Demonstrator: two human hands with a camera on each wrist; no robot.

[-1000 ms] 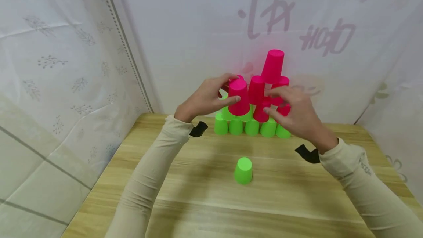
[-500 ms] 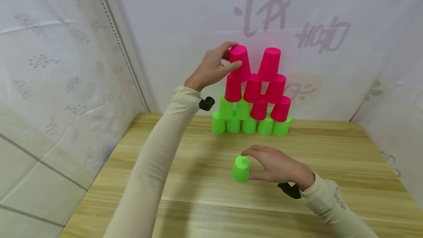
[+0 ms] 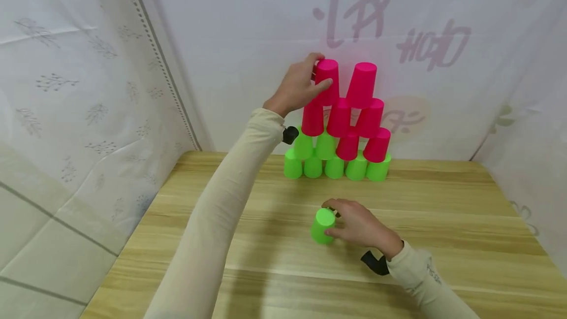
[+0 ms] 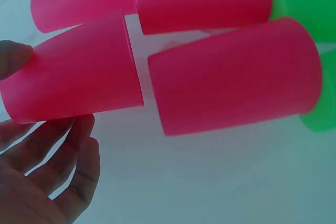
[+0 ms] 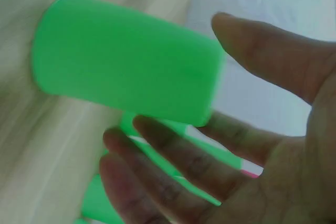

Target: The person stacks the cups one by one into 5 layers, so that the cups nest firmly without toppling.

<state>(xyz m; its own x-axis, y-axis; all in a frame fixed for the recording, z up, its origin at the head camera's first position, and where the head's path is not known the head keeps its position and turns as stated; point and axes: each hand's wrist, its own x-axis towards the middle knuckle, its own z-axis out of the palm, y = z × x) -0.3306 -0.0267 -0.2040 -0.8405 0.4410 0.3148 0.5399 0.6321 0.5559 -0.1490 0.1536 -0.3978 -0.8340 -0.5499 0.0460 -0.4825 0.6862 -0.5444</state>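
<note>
My left hand (image 3: 299,85) holds an upside-down pink cup (image 3: 328,90) by its sides at the top left of a stepped cup stack. In the left wrist view the thumb lies on one side of this cup (image 4: 73,72) and the fingers on the other; its rim is near the cup below (image 4: 236,80). A second pink cup (image 3: 362,85) stands level with it to the right. On the table in front, my right hand (image 3: 359,225) has thumb and fingers round an upside-down green cup (image 3: 322,230), also large in the right wrist view.
Beneath are three pink cups (image 3: 340,118) in a row, then a row of two green (image 3: 303,144) and two pink, then several green cups (image 3: 334,167) on the wooden table (image 3: 398,289). A patterned white cloth (image 3: 243,23) hangs close behind the stack.
My left hand has raised the pink cup onto the stack's top left and shifted it right. My right hand has left the stack, come down to the green cup and closed round it.
</note>
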